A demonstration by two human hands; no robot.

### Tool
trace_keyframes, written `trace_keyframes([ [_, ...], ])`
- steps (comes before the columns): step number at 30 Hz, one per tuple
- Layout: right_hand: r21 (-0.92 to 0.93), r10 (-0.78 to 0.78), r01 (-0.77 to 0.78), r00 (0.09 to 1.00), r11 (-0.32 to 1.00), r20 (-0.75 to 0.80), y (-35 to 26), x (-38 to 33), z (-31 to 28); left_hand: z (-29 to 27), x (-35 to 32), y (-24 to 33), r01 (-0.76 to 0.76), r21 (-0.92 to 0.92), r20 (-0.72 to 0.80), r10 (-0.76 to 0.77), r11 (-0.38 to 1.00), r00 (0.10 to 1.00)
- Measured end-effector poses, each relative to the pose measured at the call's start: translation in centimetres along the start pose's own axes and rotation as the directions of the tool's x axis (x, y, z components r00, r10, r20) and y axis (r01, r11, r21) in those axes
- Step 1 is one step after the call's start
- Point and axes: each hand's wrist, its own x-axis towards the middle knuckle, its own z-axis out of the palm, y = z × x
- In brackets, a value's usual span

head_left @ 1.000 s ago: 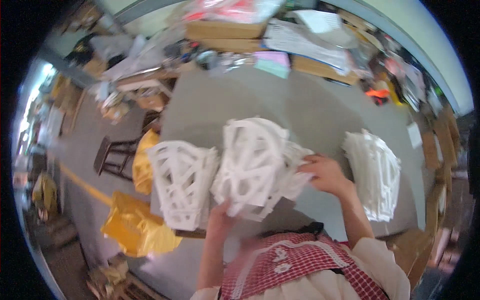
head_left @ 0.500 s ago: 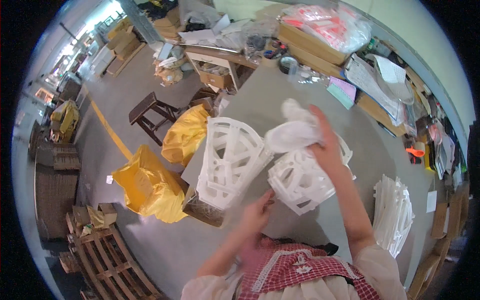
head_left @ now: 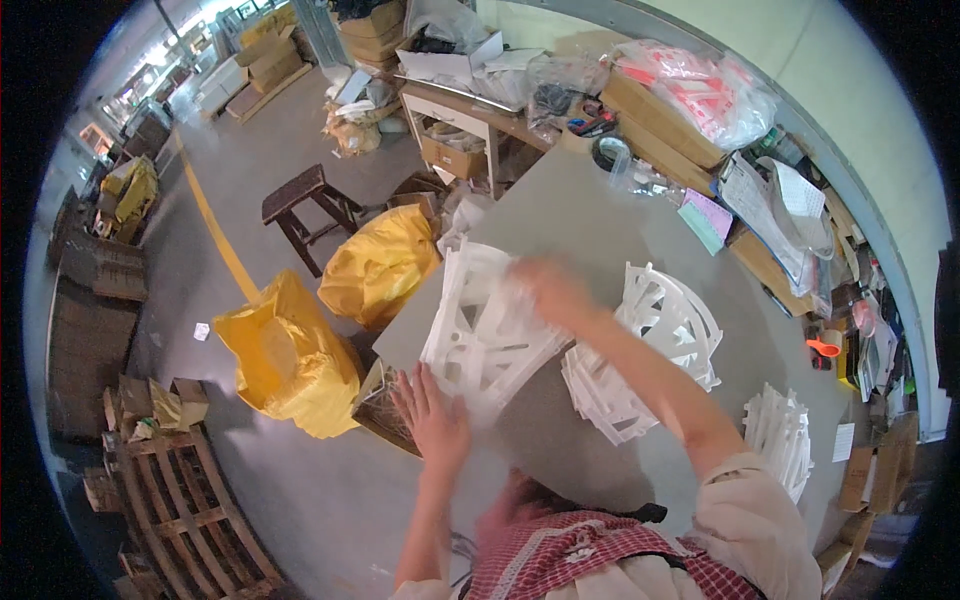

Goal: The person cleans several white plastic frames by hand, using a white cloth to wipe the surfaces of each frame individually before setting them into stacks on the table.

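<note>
My left hand (head_left: 436,420) lies at the near left end of a stack of white fan-shaped plastic frames (head_left: 470,335) with cut-out openings, its fingers stretched and apart. Over the same stack is my right hand (head_left: 552,290), smeared by motion. A pale blur of white cloth (head_left: 508,298) shows beside its fingers and hides part of the top frame. To the right, partly behind my right forearm, a second pile of white frames (head_left: 670,310) rests on the grey tabletop (head_left: 560,200).
A further batch of white frames (head_left: 780,435) stands at the right. Yellow bags (head_left: 290,350) and an open carton (head_left: 385,405) flank the table's left edge. Beyond are a wooden stool (head_left: 305,205) and a pallet (head_left: 195,510). Papers, tape and boxes line the back.
My right hand has swung left with the white cloth, from above the right pile onto the left stack. My left hand has moved left to the stack's near end and spread its fingers.
</note>
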Motion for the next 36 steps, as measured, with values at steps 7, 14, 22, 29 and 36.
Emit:
trace_keyframes([
  [7, -0.285, 0.048, -0.090, 0.987, 0.954, -0.153, -3.6, -1.1, 5.4, 1.1, 0.1, 0.3, -0.027, -0.026, -0.059, 0.025, 0.999, 0.998],
  [14, -0.033, -0.343, 0.345, 0.937, 0.938, 0.069, -8.3, -3.7, 8.4, 0.3, -1.2, 0.1, -0.074, 0.095, 0.039, 0.070, 0.993, 0.997],
  [22, -0.195, 0.296, -0.292, 0.955, 0.936, -0.009, -0.8, -5.2, -1.1, 0.7, -0.5, 1.8, -0.119, 0.242, 0.015, 0.118, 0.963, 0.993],
  [29, 0.040, -0.226, 0.222, 0.967, 0.974, 0.118, -11.3, -10.9, 2.7, -0.1, -0.6, 1.3, -0.179, 0.250, 0.152, 0.144, 0.952, 0.978],
  [36, -0.371, 0.243, -0.274, 0.962, 0.887, -0.127, 0.1, -8.3, -5.5, 0.5, -0.3, 1.8, -0.154, 0.298, 0.037, 0.150, 0.942, 0.988],
])
